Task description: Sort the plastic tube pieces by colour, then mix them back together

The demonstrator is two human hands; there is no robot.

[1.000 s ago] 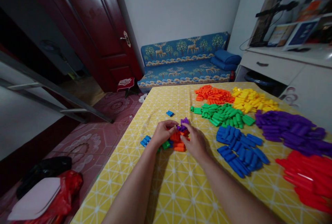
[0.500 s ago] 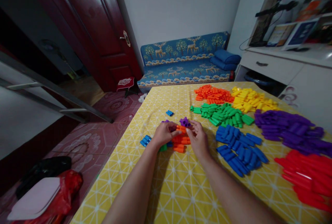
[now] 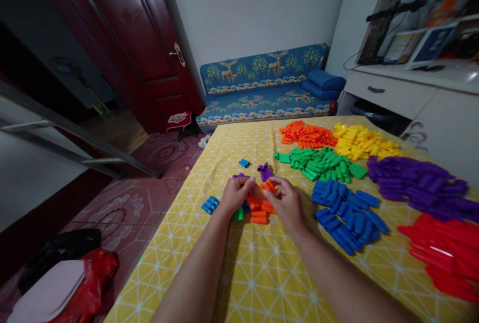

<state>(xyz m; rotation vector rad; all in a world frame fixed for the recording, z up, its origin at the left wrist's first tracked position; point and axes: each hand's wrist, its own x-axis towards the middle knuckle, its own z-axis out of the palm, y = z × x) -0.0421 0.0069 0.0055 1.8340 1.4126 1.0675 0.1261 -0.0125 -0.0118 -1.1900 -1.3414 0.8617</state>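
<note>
My right hand [image 3: 286,202] has its thumb and fingers closed on an orange plastic building piece [image 3: 267,188]. To its left, my left hand [image 3: 236,194] is curled with thumb and fingertips together; what they hold is hidden. Below and between the hands lie joined orange tube-shaped pieces [image 3: 259,217], close to a green piece [image 3: 238,213]. Just beyond the fingers stands a purple cluster [image 3: 265,171]. Another purple piece [image 3: 239,176] shows partly behind my left hand. A blue cluster [image 3: 210,205] rests left of that hand, and a small blue piece [image 3: 244,163] lies farther off.
Sorted piles lie on the yellow tablecloth [image 3: 258,278]: orange [image 3: 305,134], yellow [image 3: 364,142], green [image 3: 318,162], blue [image 3: 348,216], purple [image 3: 419,188] and red [image 3: 445,255]. Past the table are a blue sofa [image 3: 262,98] and a white cabinet [image 3: 396,93].
My hands have drawn slightly apart. The orange piece in my right hand is tilted up, and the purple cluster now shows beyond it, apart from my fingers.
</note>
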